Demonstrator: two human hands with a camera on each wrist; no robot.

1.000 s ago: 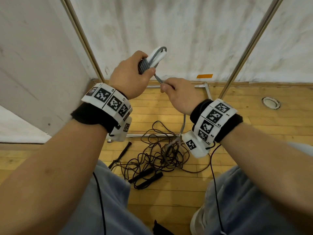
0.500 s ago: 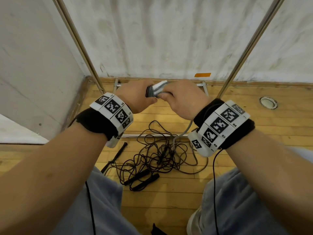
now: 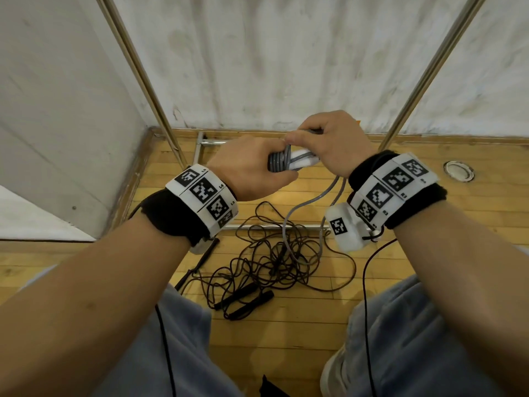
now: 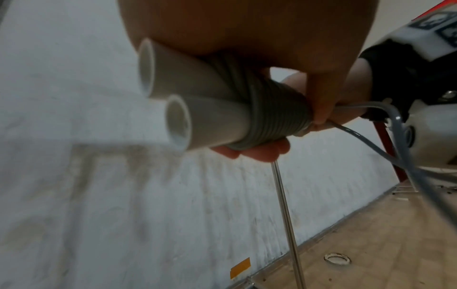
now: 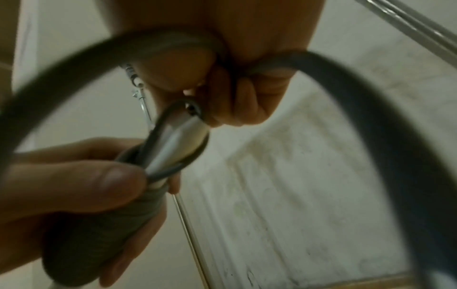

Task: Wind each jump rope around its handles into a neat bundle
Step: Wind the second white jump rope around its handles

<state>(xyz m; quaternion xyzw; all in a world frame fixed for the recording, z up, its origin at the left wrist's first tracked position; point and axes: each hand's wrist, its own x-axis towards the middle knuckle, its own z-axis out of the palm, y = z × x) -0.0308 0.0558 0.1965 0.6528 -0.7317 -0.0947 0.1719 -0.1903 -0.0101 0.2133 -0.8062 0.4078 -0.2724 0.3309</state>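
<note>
A: Progress? The left hand [image 3: 252,170] grips the two white handles [image 4: 197,109], part-wrapped in grey rope [image 3: 303,210]; the right hand [image 3: 335,144] pinches its slack.

B: Likely midway. Below the handles, black jump ropes [image 3: 257,267] lie tangled on the floor [image 3: 429,253], untouched. Metal poles [image 3: 429,73] flank the handles; room seems ample.

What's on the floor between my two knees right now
In the head view, a tangle of dark jump ropes with black handles lies on the wooden floor, and the grey rope hangs into it.
</note>
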